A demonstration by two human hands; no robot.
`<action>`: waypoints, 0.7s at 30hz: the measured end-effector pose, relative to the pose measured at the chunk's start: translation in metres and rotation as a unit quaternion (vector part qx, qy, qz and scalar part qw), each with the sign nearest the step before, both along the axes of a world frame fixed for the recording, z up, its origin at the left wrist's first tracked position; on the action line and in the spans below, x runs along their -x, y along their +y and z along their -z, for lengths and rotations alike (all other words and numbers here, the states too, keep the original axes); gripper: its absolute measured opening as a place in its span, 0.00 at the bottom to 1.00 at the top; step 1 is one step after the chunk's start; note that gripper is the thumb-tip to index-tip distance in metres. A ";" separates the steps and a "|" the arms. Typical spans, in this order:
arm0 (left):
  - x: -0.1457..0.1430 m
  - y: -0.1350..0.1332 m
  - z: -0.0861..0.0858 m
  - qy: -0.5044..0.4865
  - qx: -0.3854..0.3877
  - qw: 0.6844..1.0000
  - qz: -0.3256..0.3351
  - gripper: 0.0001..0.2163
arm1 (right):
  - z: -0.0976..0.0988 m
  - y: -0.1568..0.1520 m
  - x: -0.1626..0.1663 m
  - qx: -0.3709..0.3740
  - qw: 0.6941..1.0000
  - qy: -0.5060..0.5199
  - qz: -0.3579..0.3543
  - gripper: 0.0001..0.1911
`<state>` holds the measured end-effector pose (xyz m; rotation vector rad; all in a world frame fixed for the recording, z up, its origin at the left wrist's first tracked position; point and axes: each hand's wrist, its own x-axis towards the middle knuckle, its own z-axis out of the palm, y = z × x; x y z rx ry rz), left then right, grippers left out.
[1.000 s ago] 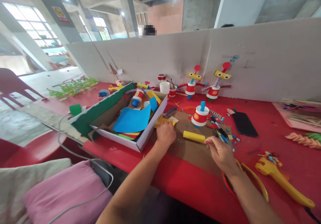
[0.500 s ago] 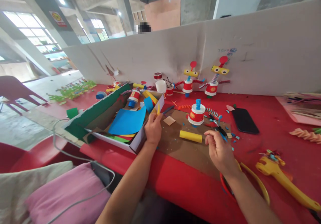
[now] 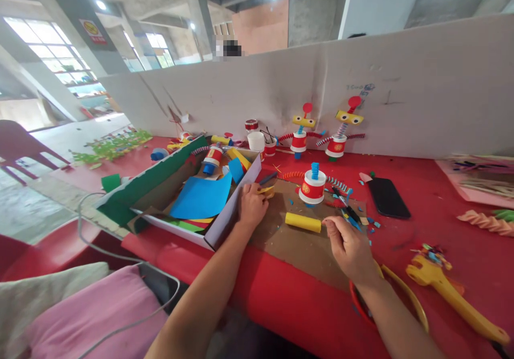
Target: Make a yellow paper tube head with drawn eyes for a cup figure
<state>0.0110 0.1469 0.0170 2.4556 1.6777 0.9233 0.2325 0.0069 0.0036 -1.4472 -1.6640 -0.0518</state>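
My left hand (image 3: 251, 207) rests at the right edge of the white cardboard box (image 3: 225, 224), fingers curled round a small yellow paper piece (image 3: 265, 189). My right hand (image 3: 348, 244) hovers over the brown cardboard sheet (image 3: 305, 244), its fingers pinched just right of a yellow paper roll (image 3: 303, 222) lying on the sheet. What the pinch holds is too small to see. A red-and-white paper-cup figure with a blue spring (image 3: 312, 185) stands behind the roll.
The box holds a blue paper sheet (image 3: 201, 198) and other coloured scraps. Two finished cup robots (image 3: 319, 134) stand by the white partition. A black phone (image 3: 387, 197), a yellow tool (image 3: 450, 289), scissors (image 3: 349, 211) and a red table edge surround the hands.
My left hand lifted the yellow piece toward the box, then lowered again to the box's edge. My right hand drifted slightly and stays pinched beside the yellow roll.
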 end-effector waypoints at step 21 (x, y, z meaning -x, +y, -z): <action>-0.074 -0.073 -0.040 -0.458 0.443 0.733 0.239 0.16 | -0.020 0.004 -0.006 0.155 0.883 0.431 -0.102 0.14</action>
